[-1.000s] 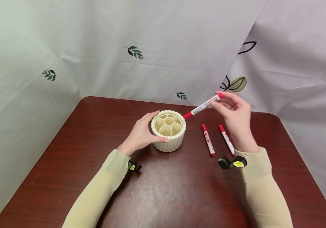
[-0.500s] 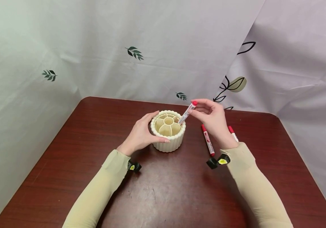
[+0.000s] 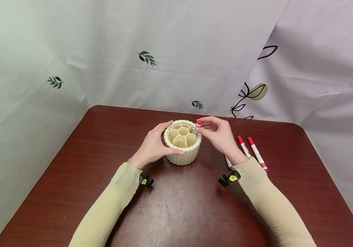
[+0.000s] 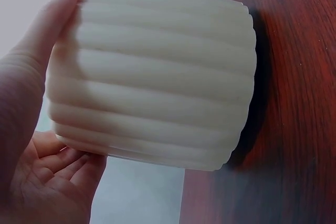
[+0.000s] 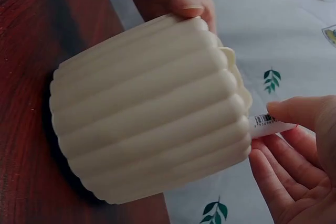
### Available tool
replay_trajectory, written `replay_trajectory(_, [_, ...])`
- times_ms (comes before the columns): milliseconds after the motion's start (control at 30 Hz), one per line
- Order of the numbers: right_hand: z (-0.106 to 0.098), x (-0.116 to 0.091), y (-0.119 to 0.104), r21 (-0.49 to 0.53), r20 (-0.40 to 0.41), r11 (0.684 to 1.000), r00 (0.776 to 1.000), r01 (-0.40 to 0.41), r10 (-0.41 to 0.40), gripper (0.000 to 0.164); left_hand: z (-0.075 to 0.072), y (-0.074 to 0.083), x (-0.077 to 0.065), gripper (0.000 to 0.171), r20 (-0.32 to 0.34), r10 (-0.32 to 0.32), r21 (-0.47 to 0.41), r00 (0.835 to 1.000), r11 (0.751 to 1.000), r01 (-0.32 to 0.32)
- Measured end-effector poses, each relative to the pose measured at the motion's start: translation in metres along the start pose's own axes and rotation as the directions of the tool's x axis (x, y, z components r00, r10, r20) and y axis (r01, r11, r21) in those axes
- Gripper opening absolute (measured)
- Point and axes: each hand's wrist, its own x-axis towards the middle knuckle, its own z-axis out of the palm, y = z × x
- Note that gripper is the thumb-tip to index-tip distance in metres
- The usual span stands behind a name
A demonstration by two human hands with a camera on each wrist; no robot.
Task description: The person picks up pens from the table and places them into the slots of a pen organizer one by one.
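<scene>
A cream pen holder [image 3: 182, 158] with ribbed sides and petal-shaped compartments stands upright on the table. My left hand [image 3: 152, 145] grips it from the left, thumb across the front near the rim and fingers round the back; its ribbed wall [image 4: 152, 77] fills much of the left wrist view. At the right side of the rim, my right hand [image 3: 219, 136] pinches a white marker [image 3: 197, 127] by its upper part. The marker's lower part is hidden inside a right-hand compartment, its red end pointing up. In the right wrist view, thumb and fingers close round the marker [image 5: 262, 123].
Three more red-capped markers lie on the dark red wooden table [image 3: 176, 212], right of the holder. One marker [image 3: 228, 162] is partly covered by the right wrist; another marker [image 3: 243, 145] and a third marker [image 3: 257, 153] lie farther right. A leaf-printed white cloth [image 3: 164, 82] hangs behind.
My right hand has moved left and down, bringing the marker from beside the holder into a compartment and tilting it more upright. The left hand has kept its grip on the holder.
</scene>
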Motion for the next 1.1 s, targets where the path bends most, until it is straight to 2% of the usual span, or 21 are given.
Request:
replay_trajectory(267, [-0.004,-0.004,0.003,0.047,0.002,0.998,0.999,0.035,-0.035,0.031,0.002,0.002,-0.002,0.117,-0.020,0.006,0.001,1.000,1.000,-0.006])
replay_trajectory(433, [-0.015,-0.010,0.003,0.070,-0.015,0.998,1.000,0.000,0.001,0.036,0.003,0.002,-0.004,0.117,-0.038,0.012,0.000,0.999,1.000,-0.012])
replay_trajectory(633, [-0.035,-0.021,0.008,0.051,-0.047,0.998,0.998,-0.027,0.030,0.035,0.003,0.001,-0.007,0.115,-0.053,0.035,0.021,0.998,0.999,-0.034])
replay_trajectory(767, [-0.049,-0.029,0.012,0.007,-0.073,0.998,0.996,-0.056,0.057,0.036,0.002,0.002,-0.010,0.114,-0.053,0.044,0.033,0.998,0.999,-0.043])
replay_trajectory(900, [-0.067,-0.038,0.012,-0.083,-0.096,0.994,0.993,-0.075,0.067,0.037,-0.001,0.003,-0.012,0.112,-0.045,0.040,0.044,0.998,0.998,-0.038])
replay_trajectory(1100, [-0.097,-0.052,0.021,-0.219,-0.172,0.964,0.978,-0.153,0.116,0.040,-0.004,0.004,-0.016,0.108,-0.053,0.052,0.051,0.997,0.997,-0.049])
